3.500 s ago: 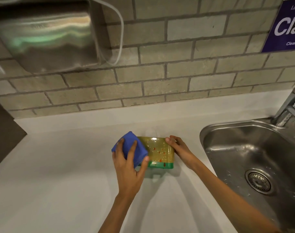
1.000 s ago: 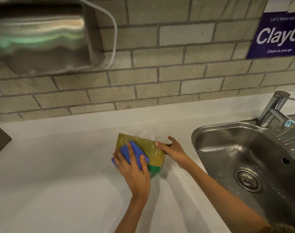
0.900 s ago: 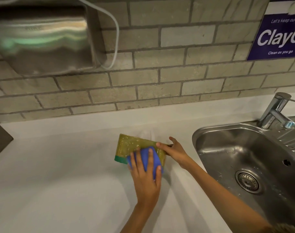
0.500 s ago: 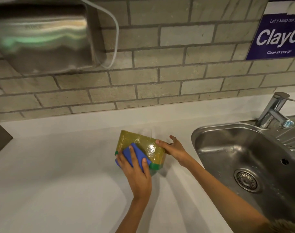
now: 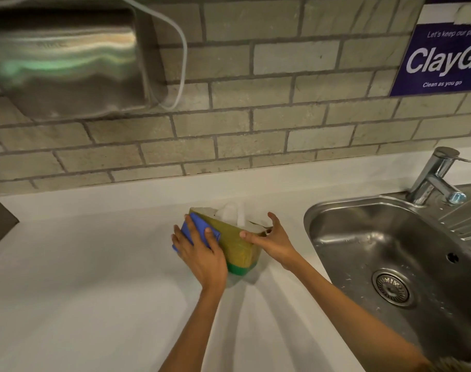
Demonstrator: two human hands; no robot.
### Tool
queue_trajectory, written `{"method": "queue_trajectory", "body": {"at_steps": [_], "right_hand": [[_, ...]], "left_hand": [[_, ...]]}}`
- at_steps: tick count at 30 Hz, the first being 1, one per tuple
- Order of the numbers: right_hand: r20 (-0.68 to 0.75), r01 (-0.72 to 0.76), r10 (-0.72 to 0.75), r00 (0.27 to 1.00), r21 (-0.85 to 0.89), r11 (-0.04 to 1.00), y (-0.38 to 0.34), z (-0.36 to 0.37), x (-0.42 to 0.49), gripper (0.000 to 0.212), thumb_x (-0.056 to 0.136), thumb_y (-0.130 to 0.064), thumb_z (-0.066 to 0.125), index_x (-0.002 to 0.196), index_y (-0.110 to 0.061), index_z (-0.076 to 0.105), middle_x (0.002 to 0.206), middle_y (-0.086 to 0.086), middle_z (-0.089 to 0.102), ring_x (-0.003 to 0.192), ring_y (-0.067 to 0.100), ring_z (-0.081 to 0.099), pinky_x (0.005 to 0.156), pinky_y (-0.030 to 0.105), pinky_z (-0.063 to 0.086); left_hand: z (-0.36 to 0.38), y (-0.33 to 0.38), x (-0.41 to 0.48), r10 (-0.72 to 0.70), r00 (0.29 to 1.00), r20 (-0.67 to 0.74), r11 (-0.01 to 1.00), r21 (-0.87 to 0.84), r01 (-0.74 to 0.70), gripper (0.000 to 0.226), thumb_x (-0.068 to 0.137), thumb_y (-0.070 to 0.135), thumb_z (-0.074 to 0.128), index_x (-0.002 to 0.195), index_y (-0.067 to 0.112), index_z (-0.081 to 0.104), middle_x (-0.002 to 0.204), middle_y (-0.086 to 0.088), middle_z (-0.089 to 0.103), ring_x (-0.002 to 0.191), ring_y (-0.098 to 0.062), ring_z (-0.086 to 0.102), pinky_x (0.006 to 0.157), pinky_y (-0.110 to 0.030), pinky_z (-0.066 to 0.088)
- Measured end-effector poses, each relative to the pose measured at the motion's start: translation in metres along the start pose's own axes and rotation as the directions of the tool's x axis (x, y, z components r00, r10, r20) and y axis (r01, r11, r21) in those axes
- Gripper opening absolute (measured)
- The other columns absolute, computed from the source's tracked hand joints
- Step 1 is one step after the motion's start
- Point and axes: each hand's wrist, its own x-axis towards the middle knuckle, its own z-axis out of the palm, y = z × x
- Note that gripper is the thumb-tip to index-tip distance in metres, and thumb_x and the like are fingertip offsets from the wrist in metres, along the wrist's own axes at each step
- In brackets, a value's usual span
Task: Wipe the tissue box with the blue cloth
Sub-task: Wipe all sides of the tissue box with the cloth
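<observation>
A yellow-green tissue box (image 5: pixel 238 245) with a green band along its lower edge stands tilted on the white counter (image 5: pixel 81 277), with a white tissue (image 5: pixel 233 212) sticking out of its top. My left hand (image 5: pixel 202 257) presses a folded blue cloth (image 5: pixel 199 230) flat against the box's left end. My right hand (image 5: pixel 273 241) grips the box's right end, thumb on the near face and fingers over the top edge. My left palm hides part of the cloth.
A steel sink (image 5: pixel 395 264) with a drain lies just right of the box, and a chrome tap (image 5: pixel 434 181) stands behind it. The brick wall carries a steel dispenser (image 5: pixel 65 63) at the upper left and a purple sign (image 5: pixel 443 55) at the upper right.
My left hand and the cloth slid across the box's near face and back, and now press its left end. The box has been turned, so its top and tissue show.
</observation>
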Motion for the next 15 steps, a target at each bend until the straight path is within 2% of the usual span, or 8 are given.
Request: {"method": "queue_trajectory", "body": {"at_steps": [2, 4, 6, 8, 10, 12, 15], "right_hand": [[-0.04, 0.051, -0.051, 0.998, -0.017, 0.999, -0.005, 0.007, -0.004, 0.121, 0.051, -0.05, 0.083, 0.146, -0.028, 0.012, 0.142, 0.007, 0.044, 0.127, 0.023, 0.044, 0.094, 0.028, 0.043], [-0.072, 0.113, -0.115, 0.991, -0.034, 0.993, -0.01, 0.013, -0.008, 0.122, 0.045, -0.053, 0.084, 0.143, -0.032, 0.014, 0.139, 0.008, 0.046, 0.124, 0.023, 0.046, 0.1, 0.034, 0.046], [-0.089, 0.165, -0.169, 0.982, -0.052, 0.985, -0.013, 0.019, -0.012, 0.125, 0.038, -0.057, 0.084, 0.141, -0.034, 0.016, 0.138, 0.008, 0.046, 0.125, 0.023, 0.047, 0.103, 0.041, 0.046], [-0.1, 0.199, -0.206, 0.973, -0.077, 0.977, -0.015, 0.024, -0.016, 0.125, 0.036, -0.061, 0.081, 0.139, -0.033, 0.017, 0.137, 0.007, 0.047, 0.124, 0.023, 0.048, 0.102, 0.042, 0.046], [-0.104, 0.223, -0.234, 0.967, -0.103, 0.969, -0.016, 0.027, -0.019, 0.12, 0.039, -0.059, 0.082, 0.138, -0.031, 0.019, 0.135, 0.007, 0.047, 0.121, 0.022, 0.049, 0.101, 0.041, 0.047], [-0.099, 0.232, -0.244, 0.965, -0.114, 0.966, -0.016, 0.03, -0.022, 0.115, 0.045, -0.057, 0.083, 0.138, -0.031, 0.021, 0.134, 0.007, 0.045, 0.12, 0.023, 0.049, 0.099, 0.039, 0.047], [-0.073, 0.23, -0.231, 0.97, -0.02, 0.973, -0.018, 0.032, -0.029, 0.102, 0.054, -0.066, 0.07, 0.139, -0.032, 0.024, 0.136, 0.009, 0.043, 0.122, 0.025, 0.048, 0.1, 0.041, 0.048]], "left_hand": [[0.001, 0.002, -0.004, -0.047, 0.999, -0.014, 0.999, -0.026, 0.047, 0.052, 0.099, 0.022, 0.037, 0.148, 0.01, 0.025, 0.156, -0.025, 0.018, 0.145, -0.039, 0.013, 0.118, -0.048, 0.009], [0.001, 0.005, -0.019, -0.054, 0.999, 0.009, 0.996, -0.071, 0.054, 0.052, 0.1, 0.02, 0.035, 0.149, 0.01, 0.022, 0.156, -0.024, 0.016, 0.145, -0.038, 0.012, 0.119, -0.047, 0.009], [0.002, 0.007, -0.039, -0.039, 0.997, 0.059, 0.989, -0.143, 0.047, 0.053, 0.1, 0.021, 0.033, 0.15, 0.013, 0.017, 0.157, -0.02, 0.013, 0.146, -0.033, 0.011, 0.118, -0.038, 0.014], [0.001, 0.009, -0.057, -0.004, 0.994, 0.105, 0.979, -0.202, 0.025, 0.054, 0.1, 0.023, 0.03, 0.15, 0.02, 0.01, 0.158, -0.016, 0.009, 0.146, -0.029, 0.011, 0.113, -0.03, 0.019], [-0.001, 0.01, -0.066, 0.005, 0.991, 0.133, 0.974, -0.223, 0.025, 0.054, 0.1, 0.023, 0.03, 0.146, 0.026, 0.004, 0.159, -0.013, 0.006, 0.147, -0.026, 0.008, 0.115, -0.033, 0.021], [-0.004, 0.009, -0.064, -0.019, 0.99, 0.142, 0.97, -0.237, 0.053, 0.054, 0.1, 0.022, 0.029, 0.147, 0.026, 0.002, 0.159, -0.011, 0.006, 0.148, -0.025, 0.007, 0.114, -0.031, 0.02], [-0.011, 0.004, -0.05, -0.099, 0.986, 0.134, 0.948, -0.288, 0.135, 0.053, 0.101, 0.024, 0.026, 0.151, 0.022, 0.007, 0.16, -0.007, 0.01, 0.147, -0.023, 0.01, 0.115, -0.031, 0.019]]}}
